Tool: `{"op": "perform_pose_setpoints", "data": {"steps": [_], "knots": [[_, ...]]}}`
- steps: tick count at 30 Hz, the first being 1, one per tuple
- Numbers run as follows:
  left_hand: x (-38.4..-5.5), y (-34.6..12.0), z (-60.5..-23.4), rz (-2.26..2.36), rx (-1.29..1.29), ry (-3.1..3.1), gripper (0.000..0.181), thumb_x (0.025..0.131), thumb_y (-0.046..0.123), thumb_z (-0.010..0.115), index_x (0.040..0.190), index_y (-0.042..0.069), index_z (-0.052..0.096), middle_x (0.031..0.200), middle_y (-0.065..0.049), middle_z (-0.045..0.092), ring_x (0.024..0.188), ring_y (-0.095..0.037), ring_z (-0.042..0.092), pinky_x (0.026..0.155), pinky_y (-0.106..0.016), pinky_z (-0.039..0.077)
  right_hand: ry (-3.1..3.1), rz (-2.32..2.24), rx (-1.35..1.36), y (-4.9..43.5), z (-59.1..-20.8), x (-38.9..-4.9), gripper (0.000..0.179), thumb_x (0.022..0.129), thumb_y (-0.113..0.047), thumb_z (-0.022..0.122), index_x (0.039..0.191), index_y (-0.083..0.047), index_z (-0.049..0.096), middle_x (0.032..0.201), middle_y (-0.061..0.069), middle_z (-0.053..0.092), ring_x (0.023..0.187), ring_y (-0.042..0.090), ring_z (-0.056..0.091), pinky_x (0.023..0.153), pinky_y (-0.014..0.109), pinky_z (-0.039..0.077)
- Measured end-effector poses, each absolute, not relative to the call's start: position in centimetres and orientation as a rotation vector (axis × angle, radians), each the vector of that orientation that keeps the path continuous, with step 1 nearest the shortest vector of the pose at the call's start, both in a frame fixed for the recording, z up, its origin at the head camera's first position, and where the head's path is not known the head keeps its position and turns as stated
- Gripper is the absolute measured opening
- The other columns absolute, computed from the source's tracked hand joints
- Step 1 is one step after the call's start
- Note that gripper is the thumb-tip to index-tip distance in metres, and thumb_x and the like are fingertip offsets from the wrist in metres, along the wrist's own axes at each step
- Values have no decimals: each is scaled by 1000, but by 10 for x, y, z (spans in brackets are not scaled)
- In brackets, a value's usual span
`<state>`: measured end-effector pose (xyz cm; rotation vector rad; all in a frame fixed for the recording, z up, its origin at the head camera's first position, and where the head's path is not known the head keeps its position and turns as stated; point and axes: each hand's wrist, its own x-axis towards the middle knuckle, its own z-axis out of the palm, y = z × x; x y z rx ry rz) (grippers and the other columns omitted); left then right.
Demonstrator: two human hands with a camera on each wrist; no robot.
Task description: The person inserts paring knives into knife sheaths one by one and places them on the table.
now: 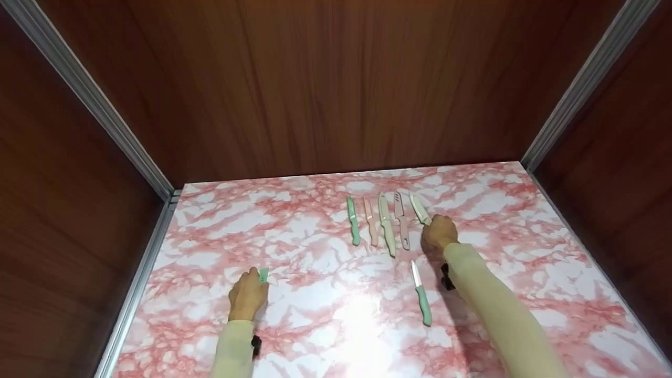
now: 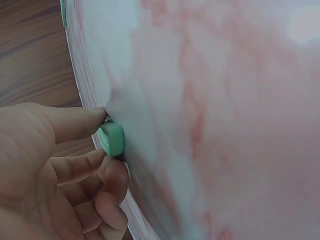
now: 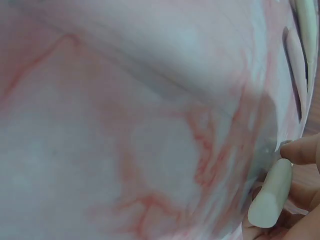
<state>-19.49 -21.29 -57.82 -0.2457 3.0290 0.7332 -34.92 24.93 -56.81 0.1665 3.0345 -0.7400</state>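
Note:
My right hand (image 1: pixel 441 231) grips the handle of a cream knife (image 1: pixel 419 209), its blade angled toward the back left. In the right wrist view the blunt end of the cream handle (image 3: pixel 272 200) pokes out between the fingers. On the left, thumb and fingers of my left hand (image 1: pixel 248 295) pinch a small green piece (image 2: pixel 113 139) close over the tabletop; most of it is hidden in the head view. Beside the right forearm lies a green-handled knife (image 1: pixel 423 304) with a bare pale blade.
To the left of the right hand lie a green knife (image 1: pixel 353 223), a slim pink knife (image 1: pixel 370 223), a long cream knife (image 1: pixel 387 226) and a pink knife with a slotted blade (image 1: pixel 402 220). Brown panels (image 1: pixel 336 94) wall in the marbled table (image 1: pixel 310 315) behind and at the sides.

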Motion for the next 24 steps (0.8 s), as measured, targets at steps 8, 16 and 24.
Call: {"op": "perform_pose_setpoints", "data": {"steps": [8, 16, 24], "knots": [[-190, -210, -579, 707, -256, 3016, 41, 88, 18, 61, 119, -8, 53, 97, -21, 59, 87, -40, 59, 72, -53, 46, 3019, -805, 173, 244, -569, -353, 15, 80, -7, 49, 84, 6, 55, 84, 26, 60, 78, 41, 59, 71, 52, 47], [-187, -207, -579, 720, -240, 3016, 35, 87, 18, 62, 111, -6, 56, 91, -16, 58, 81, -34, 59, 70, -52, 45, 3029, -817, 166, 244, -568, -349, 20, 83, -10, 52, 89, 9, 55, 86, 29, 60, 82, 46, 60, 73, 54, 46], [-185, -207, -580, 751, -182, 2986, 12, 86, 15, 63, 88, 6, 55, 78, -7, 53, 71, -24, 54, 63, -46, 44, 3000, -845, 166, 245, -570, -348, 32, 86, -19, 56, 94, 11, 52, 88, 28, 58, 82, 43, 58, 75, 52, 46]]}}
